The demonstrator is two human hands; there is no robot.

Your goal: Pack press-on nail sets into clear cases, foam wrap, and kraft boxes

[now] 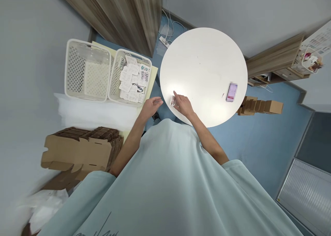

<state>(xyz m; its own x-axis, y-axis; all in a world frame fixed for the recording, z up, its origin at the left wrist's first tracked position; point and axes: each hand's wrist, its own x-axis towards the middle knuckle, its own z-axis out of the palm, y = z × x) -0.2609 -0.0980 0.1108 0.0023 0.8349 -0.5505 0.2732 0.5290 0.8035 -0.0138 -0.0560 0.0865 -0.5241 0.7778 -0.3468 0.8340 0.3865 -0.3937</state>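
My right hand (184,105) is at the near left edge of the round white table (204,67), its fingers around a small clear packet (172,101) with dark reddish bits inside. Its index finger reaches out past the packet, and the hand partly hides it. Off the table's left edge, my left hand (152,107) hovers with fingers stretched out and nothing in them. Left of that hand stands a white basket (111,88) filled with white cards and small packs, some with colourful shiny pieces.
A second white basket (67,70) holds some clear plastic. Folded cardboard boxes (77,150) are stacked at the lower left, beside white wrapping (95,113). A blurred purple item (231,92) lies on the table's right. A power strip (164,41) and cables are on the floor.
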